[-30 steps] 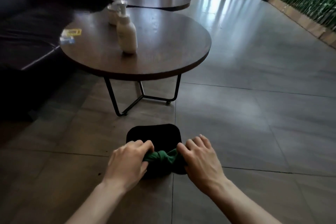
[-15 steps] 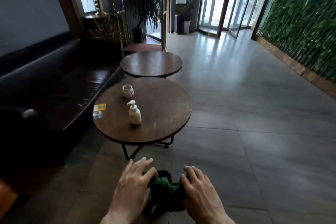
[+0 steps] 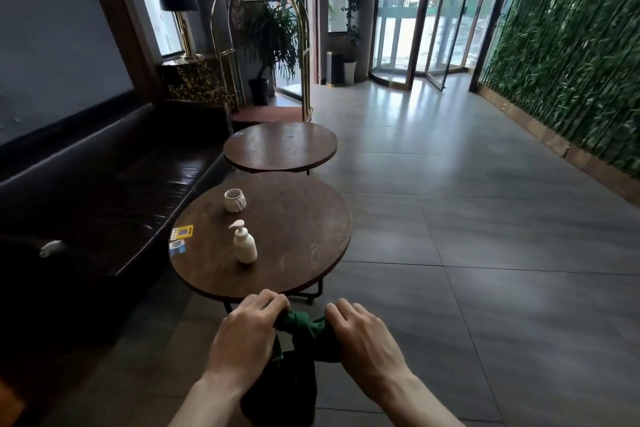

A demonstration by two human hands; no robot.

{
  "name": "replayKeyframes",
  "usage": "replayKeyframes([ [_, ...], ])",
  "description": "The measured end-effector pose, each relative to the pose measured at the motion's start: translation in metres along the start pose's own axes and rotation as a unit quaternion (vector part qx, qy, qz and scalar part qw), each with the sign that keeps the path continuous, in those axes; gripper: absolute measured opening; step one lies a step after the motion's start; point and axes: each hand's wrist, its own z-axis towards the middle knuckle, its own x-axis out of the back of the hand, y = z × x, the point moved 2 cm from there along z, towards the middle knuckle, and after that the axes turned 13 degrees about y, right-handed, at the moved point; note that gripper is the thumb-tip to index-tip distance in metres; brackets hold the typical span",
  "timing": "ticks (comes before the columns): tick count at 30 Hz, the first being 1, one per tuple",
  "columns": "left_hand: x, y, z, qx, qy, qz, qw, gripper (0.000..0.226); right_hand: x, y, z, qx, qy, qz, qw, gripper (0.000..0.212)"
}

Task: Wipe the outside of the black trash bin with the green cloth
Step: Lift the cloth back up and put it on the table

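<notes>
The green cloth (image 3: 304,329) is bunched between both hands at the bottom centre of the head view. My left hand (image 3: 246,340) grips its left end with curled fingers, and my right hand (image 3: 360,343) grips its right end. Below the cloth, between my forearms, the black trash bin (image 3: 287,388) shows as a dark shape on the floor, mostly covered by my hands and the cloth.
A round wooden table (image 3: 304,246) stands just ahead, carrying a white pump bottle (image 3: 244,243), a small white cup (image 3: 234,200) and cards. A second round table (image 3: 280,146), a luggage cart and a dark sofa (image 3: 86,191) lie beyond and left. Tiled floor opens to the right.
The view has tilted up from the floor towards the lobby. Both hands stay on the bunched green cloth over the bin, fingers now more tightly curled around it.
</notes>
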Motion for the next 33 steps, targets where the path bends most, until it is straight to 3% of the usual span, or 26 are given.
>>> replayKeyframes([
  [7,-0.048,-0.034,0.06,0.006,-0.033,-0.01,0.999,0.036,-0.035,0.03,0.057,-0.006,-0.024,0.001,1.0,0.025],
  [16,-0.098,-0.118,0.177,0.004,-0.045,-0.043,0.998,0.033,-0.098,0.07,0.19,-0.039,-0.037,-0.023,0.998,0.022],
  [25,-0.147,-0.191,0.272,0.003,-0.057,0.009,0.998,0.039,-0.154,0.105,0.318,-0.058,-0.018,0.004,0.998,0.018],
  [33,-0.232,-0.234,0.341,0.049,-0.094,0.039,0.994,0.039,-0.242,0.167,0.399,-0.038,-0.071,0.033,0.996,0.022],
])
